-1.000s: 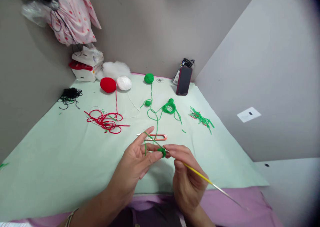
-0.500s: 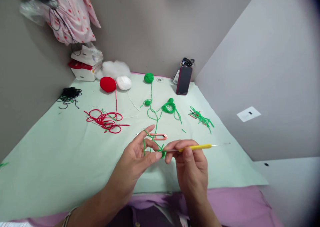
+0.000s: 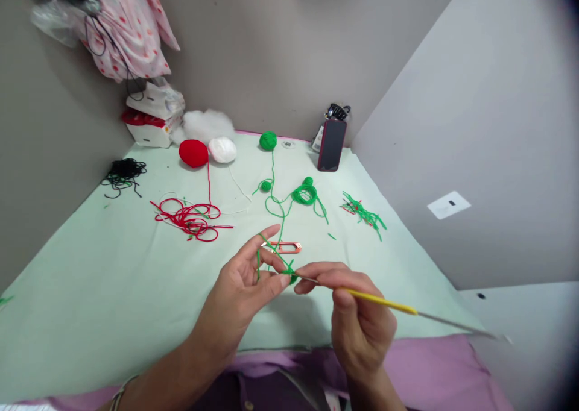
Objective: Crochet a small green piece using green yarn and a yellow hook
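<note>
Half a second ago the yellow-handled crochet hook (image 3: 389,303) lay almost level; now it slants, its free end dipping toward the near right. The right hand (image 3: 362,317) has shifted rightward. A short green strand (image 3: 291,264), unseen a second ago, sticks up at the crocheted piece (image 3: 294,278). The left hand (image 3: 237,284) now hides the tip of the scissors (image 3: 296,247).

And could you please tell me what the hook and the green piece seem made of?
Hook: probably metal at its ends, by their grey sheen; the yellow grip looks like smooth plastic, perhaps rubber. Green piece: apparently matte yarn, by the strand running to it; fibre unclear.
</note>
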The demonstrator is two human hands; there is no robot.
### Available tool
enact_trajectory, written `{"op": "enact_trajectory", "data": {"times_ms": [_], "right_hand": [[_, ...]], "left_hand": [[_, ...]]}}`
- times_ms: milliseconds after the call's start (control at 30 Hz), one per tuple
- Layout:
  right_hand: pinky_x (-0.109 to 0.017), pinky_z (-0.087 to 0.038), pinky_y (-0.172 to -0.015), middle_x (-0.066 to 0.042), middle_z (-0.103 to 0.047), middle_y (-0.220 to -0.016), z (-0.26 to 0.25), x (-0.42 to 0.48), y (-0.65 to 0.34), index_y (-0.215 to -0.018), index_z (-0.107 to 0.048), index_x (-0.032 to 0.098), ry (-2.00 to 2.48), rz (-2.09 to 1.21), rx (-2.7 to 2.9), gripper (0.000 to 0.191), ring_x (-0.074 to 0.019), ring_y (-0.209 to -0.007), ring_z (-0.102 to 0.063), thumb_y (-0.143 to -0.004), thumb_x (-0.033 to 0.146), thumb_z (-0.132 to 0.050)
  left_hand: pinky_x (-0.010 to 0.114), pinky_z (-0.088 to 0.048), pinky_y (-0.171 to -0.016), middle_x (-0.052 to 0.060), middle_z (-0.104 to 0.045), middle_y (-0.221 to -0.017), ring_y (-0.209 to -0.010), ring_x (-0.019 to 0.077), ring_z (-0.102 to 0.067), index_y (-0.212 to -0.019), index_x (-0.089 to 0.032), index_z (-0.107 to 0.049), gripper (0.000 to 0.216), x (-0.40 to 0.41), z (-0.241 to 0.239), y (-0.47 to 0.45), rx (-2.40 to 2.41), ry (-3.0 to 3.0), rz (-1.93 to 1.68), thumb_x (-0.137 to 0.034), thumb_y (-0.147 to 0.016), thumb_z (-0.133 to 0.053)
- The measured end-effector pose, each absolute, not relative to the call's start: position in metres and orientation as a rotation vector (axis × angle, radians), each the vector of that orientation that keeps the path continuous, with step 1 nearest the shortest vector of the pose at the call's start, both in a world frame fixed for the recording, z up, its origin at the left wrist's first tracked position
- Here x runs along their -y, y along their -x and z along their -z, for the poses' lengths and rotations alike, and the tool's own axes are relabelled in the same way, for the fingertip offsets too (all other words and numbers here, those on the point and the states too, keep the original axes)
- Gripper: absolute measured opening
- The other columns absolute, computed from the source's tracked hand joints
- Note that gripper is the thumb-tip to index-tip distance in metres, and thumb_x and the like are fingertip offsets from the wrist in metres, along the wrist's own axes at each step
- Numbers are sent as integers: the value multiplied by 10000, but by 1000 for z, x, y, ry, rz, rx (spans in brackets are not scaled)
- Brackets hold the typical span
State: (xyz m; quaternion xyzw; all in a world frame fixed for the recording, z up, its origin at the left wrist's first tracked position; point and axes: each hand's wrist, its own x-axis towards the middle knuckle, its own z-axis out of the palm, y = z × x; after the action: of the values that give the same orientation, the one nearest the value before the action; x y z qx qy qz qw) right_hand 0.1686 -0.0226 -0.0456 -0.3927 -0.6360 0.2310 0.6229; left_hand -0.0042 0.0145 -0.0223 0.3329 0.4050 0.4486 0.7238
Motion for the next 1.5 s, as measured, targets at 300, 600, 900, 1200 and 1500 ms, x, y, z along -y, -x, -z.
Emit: {"op": "enact_trajectory", "data": {"times_ms": [300,600,900,1200,1500], "right_hand": [[-343,-702,-710,-132,-842,-1110,52,29,-169,-1237,-747,228,931,-158,1715,234,-228,-923,-833,-1094,188,-566],[-371,-684,-781,-95,-803,-1107,63,30,-168,-1328,-762,298,1028,-36,1742,368,-241,-974,-792,-1035,113,-637],[-285,-575,-577,-42,-738,-853,47,16,-158,-1023,-823,231,864,-693,1098,187,-141,-633,-670,-1069,247,-643],[-300,-602,-688,-62,-807,-964,47,17,-155,-1053,-824,272,885,-674,1242,181,-185,-851,-725,-1079,253,-646],[-339,-646,-799,-95,-793,-1180,60,27,-160,-1290,-801,288,1050,-123,1657,377,-220,-1000,-768,-1011,67,-676]], "left_hand": [[267,-478,-826,-53,-610,-833,-810,145,-549,-1466,-295,-661,689,-11,29,1,-916,-793,-1009,-222,-823,-898],[255,-462,-790,-48,-629,-752,-731,120,-552,-1363,-162,-708,631,-15,22,1,-738,-481,-837,-276,-784,-932],[248,-411,-704,-33,-695,-864,-709,99,-518,-1316,-250,-778,565,-17,16,4,-833,-571,-964,-255,-775,-940],[302,-488,-925,-1,-717,-944,-997,190,-659,-1262,-305,-818,436,-11,32,-2,-760,-695,-1007,-250,-841,-916],[243,-505,-836,-49,-707,-764,-659,73,-568,-1257,-227,-809,532,-14,26,-4,-706,-522,-885,-320,-769,-999]]}}
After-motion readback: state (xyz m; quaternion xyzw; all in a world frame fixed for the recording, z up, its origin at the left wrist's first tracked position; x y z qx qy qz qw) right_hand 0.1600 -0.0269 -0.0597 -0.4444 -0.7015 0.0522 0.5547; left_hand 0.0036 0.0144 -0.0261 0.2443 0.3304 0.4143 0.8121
